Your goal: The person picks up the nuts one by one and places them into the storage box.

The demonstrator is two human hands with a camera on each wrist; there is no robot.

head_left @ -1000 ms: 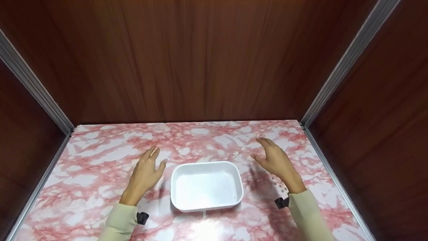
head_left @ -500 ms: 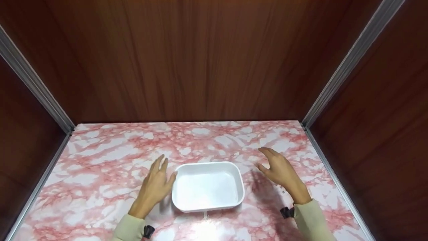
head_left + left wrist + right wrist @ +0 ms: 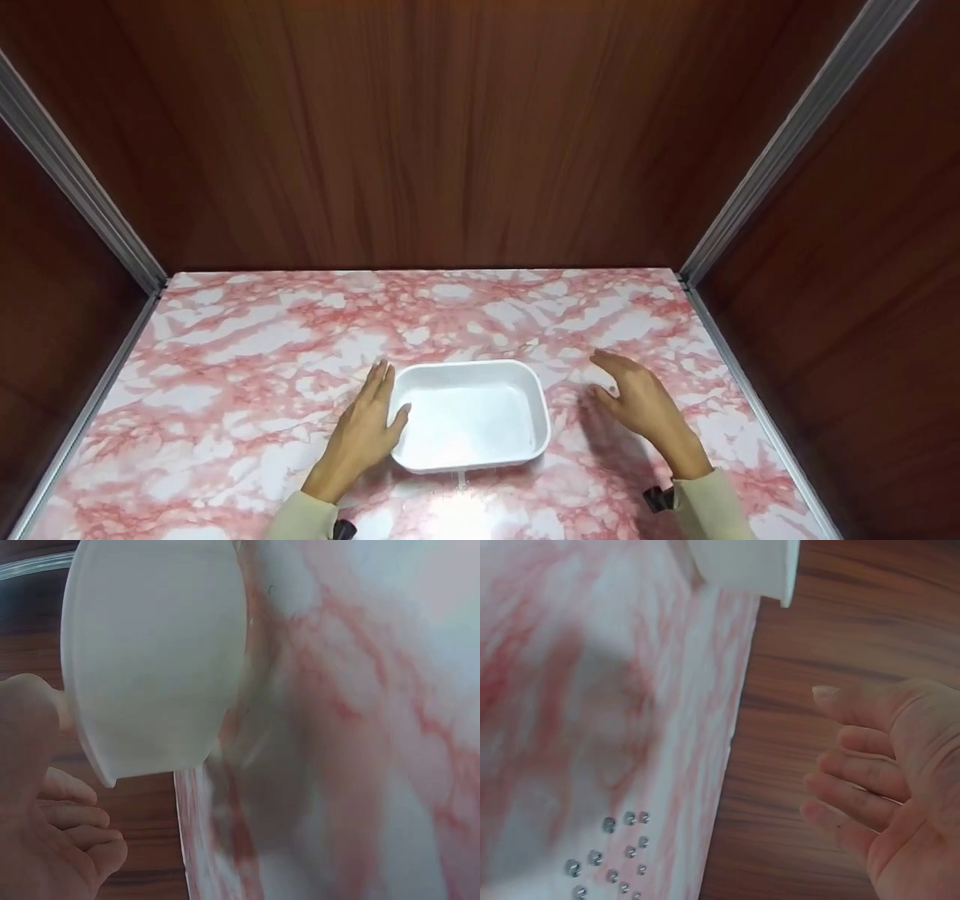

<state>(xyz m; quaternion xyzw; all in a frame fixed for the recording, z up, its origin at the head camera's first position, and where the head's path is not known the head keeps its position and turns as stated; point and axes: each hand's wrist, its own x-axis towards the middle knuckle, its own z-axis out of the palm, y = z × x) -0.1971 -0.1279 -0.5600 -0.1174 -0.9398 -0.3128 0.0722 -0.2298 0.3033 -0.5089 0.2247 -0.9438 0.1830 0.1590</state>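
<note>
A white rectangular tray (image 3: 471, 424) with rounded corners stands on the table, nothing in it. My left hand (image 3: 362, 431) is at its left end with straight fingers, the thumb overlapping the rim. In the left wrist view the tray wall (image 3: 157, 660) fills the upper left, and the left hand (image 3: 34, 829) is level with its rim, palm side in view. My right hand (image 3: 649, 405) hovers right of the tray, fingers relaxed and holding nothing. Several small shiny metal pieces, like nuts (image 3: 631, 851), lie scattered on the table below the right hand (image 3: 907, 772), mostly hidden by it in the head view.
The table (image 3: 255, 390) has a red and white marbled top. Dark wood-look panels enclose it at the back (image 3: 420, 135) and both sides, with grey metal posts (image 3: 795, 127) at the corners. A bright light reflection (image 3: 459, 514) lies in front of the tray.
My left hand has moved right and nearer to me, from beside the tray to its left rim. My right hand has drawn a little nearer to me and to the right. The tray stays put.
</note>
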